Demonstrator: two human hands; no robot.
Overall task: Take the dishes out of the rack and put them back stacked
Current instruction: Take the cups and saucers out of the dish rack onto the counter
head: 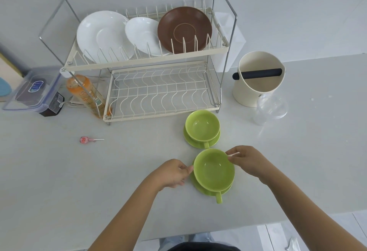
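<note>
A two-tier wire dish rack (147,60) stands at the back of the table. Its upper tier holds a large white plate (101,34), a smaller white plate (142,32) and a brown plate (184,27), all on edge. The lower tier (160,92) holds nothing. In front of the rack a green cup (202,124) sits on a green saucer (190,141). Nearer to me a second green cup (213,169) sits on its own saucer (200,189). My left hand (172,173) pinches that cup's left rim, and my right hand (249,160) pinches its right rim.
A cream canister with a black bar (258,80) and a clear plastic cup (271,107) stand right of the rack. An orange bottle (85,92) and a lidded plastic box (33,90) sit to its left. A lollipop (85,140) lies on the table. The table edge runs near my body.
</note>
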